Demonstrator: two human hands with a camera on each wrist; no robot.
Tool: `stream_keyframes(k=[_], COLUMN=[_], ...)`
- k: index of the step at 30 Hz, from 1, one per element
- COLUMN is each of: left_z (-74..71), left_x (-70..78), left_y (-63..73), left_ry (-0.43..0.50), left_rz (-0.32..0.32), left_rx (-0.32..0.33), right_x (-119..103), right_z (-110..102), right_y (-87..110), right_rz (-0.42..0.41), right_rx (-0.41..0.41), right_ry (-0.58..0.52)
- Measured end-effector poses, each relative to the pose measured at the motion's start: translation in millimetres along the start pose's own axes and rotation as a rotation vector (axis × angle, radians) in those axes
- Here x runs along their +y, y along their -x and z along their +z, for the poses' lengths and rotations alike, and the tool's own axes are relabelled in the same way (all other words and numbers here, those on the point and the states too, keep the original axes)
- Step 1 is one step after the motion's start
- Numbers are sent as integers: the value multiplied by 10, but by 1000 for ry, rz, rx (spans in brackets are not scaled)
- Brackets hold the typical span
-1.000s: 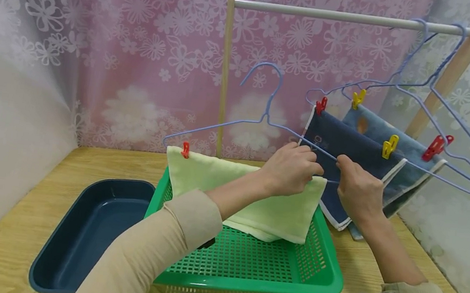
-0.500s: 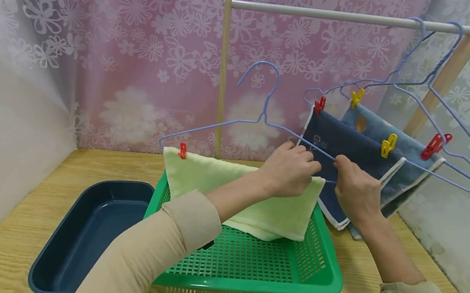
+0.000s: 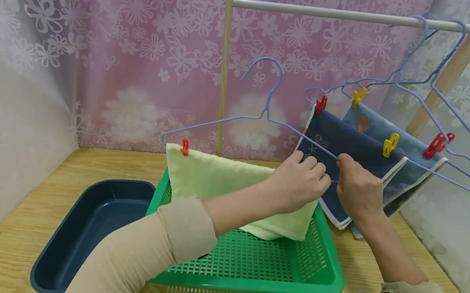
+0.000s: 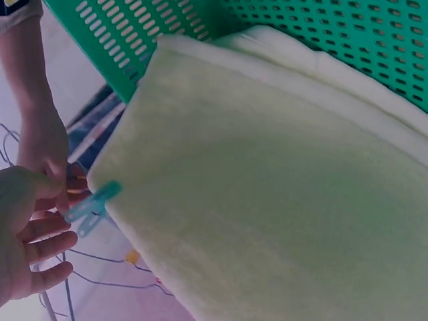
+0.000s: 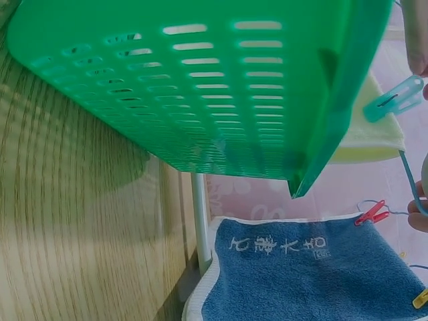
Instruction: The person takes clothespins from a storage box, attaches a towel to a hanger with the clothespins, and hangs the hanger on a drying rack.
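Note:
A blue wire hanger (image 3: 268, 104) stands over the green basket (image 3: 253, 285) with a pale yellow towel (image 3: 222, 177) clipped along its bottom bar. A red clip (image 3: 185, 147) fastens the towel's left corner, and a teal clip (image 4: 100, 198) sits on its right corner. My right hand (image 3: 360, 186) grips the hanger's right arm. Next to the teal clip, my left hand (image 3: 298, 183) has loosely bent, spread fingers at the clip's handles, which stand apart. In the head view this hand hides the clip.
Behind and right, a rack with a metal bar (image 3: 322, 12) carries two hangers with a navy towel (image 3: 345, 145) and a lighter blue towel (image 3: 411, 143), held by red and yellow clips. A dark blue basin (image 3: 97, 227) sits left of the basket on the wooden table (image 3: 32, 219).
My left hand has shifted slightly right and down along the towel's corner, and its fingers have loosened. My right hand keeps its grip on the hanger.

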State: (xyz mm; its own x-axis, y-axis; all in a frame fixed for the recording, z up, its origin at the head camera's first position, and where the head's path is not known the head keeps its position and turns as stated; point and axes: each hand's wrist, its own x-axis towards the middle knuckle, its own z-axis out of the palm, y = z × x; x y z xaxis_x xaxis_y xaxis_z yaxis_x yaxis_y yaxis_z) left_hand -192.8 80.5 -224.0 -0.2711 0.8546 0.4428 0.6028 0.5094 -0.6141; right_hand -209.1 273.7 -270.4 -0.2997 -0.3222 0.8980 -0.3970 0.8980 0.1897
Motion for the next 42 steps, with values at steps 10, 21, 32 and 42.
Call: stream_keyframes(k=[10,21,32,42], left_z=[-203,-350,-292,-141], left_x=[106,37,-393,-875], left_y=[179,394,574,767], left_ry=[36,195,350,631], left_rz=[87,72,-94,-362], left_rx=[-109,-169,-152,-81], right_x=[21,77,168,287], right_z=[-85,-210,-385,-576], right_y=[-57,-130,-241,-297], right_rz=[6,60,122,222], right_rx=[8,-34,48,67], right_ry=[7,23,64,115])
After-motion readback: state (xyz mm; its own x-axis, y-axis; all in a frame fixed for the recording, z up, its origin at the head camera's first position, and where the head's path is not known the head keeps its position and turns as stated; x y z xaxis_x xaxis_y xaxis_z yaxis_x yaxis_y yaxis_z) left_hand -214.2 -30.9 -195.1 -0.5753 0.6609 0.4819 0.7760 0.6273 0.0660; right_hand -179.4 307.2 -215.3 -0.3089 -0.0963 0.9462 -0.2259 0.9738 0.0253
